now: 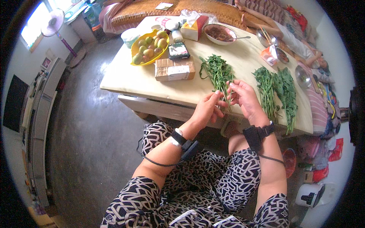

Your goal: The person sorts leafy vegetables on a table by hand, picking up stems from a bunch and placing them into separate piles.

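Both hands meet at the near edge of the cream-topped table (182,94), at the stem end of a bunch of leafy greens (217,68). My left hand (207,108) has its thumb and fingers pinched on thin green stems. My right hand (242,95) pinches a stem beside it between thumb and index finger, its other fingers loosely curled. The leaves of this bunch lie on the tabletop, pointing away from me. To the right lie a second bunch of greens (266,91) and, partly against it, a third bunch with broader leaves (286,91).
Behind the hands are a cardboard box (174,69), a black container (178,51), a yellow fruit basket (134,61), a bowl of dark food with a spoon (219,34), a tissue box (195,28) and a metal bowl with chopsticks (266,37). A person lies on the bench beyond.
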Demonstrator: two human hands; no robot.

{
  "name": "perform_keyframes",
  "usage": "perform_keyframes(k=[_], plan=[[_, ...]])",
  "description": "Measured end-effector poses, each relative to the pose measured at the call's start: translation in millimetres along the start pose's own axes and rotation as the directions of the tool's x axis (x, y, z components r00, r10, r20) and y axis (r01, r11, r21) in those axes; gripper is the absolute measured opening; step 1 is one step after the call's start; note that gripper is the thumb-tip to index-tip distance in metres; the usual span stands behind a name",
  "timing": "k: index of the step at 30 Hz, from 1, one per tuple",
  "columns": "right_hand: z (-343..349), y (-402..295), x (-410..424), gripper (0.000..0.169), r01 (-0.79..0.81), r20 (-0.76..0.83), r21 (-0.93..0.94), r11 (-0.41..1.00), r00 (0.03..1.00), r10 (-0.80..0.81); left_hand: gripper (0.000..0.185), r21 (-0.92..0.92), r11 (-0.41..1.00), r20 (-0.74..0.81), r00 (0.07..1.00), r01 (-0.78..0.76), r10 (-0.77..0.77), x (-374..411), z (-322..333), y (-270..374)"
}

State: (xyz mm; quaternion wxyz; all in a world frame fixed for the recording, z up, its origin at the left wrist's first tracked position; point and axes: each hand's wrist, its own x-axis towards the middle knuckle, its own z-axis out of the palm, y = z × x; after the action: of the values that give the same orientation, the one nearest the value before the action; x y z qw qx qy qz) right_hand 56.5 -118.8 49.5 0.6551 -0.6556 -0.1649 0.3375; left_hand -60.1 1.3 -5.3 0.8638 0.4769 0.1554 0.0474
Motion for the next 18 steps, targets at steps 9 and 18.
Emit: perform_keyframes(k=[9,18], plan=[[7.9,-1.7,-3.8,0.02,-0.048,0.137,-0.016,0.999,0.989,0.05,0.028,-0.28,0.958,0.109,0.994,0.061,-0.031,9.9,-6.9,-8.1],[6.1,-17.2,-10.2,0.023,0.083,0.01,0.006,0.997,0.996,-0.083,0.015,-0.207,0.978,0.046,0.999,0.037,-0.028,9.6,-6.9,-10.1]])
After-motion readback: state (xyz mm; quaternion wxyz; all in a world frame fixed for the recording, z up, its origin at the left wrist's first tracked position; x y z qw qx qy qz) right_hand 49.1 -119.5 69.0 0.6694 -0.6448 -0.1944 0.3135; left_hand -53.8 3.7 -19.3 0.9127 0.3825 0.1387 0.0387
